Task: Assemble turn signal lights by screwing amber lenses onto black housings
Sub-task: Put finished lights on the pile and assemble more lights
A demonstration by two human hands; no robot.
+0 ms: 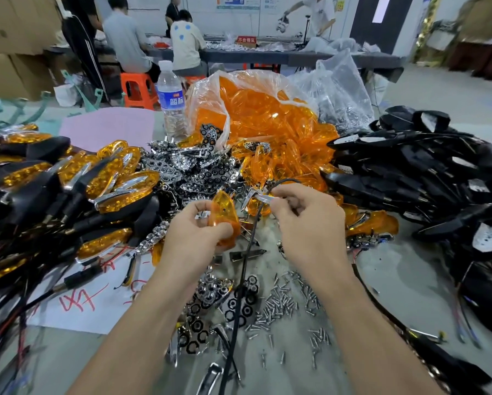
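Note:
My left hand (197,232) grips an amber lens (224,215) above the middle of the table, thumb and fingers curled round it, with a small chrome piece (203,214) showing at the fingertips. My right hand (307,220) pinches a chrome trim strip (263,197), and a black wire (247,252) loops over its fingers and hangs down toward me. A heap of black housings (427,178) lies at the right. Loose screws (284,300) are scattered on the table in front of me. A clear bag of amber lenses (261,115) sits behind my hands.
Finished lights with amber lenses and black stems (76,183) are piled at the left. Chrome reflector inserts (187,166) lie in the middle. A water bottle (170,101) stands behind them. People sit at a far table (296,57).

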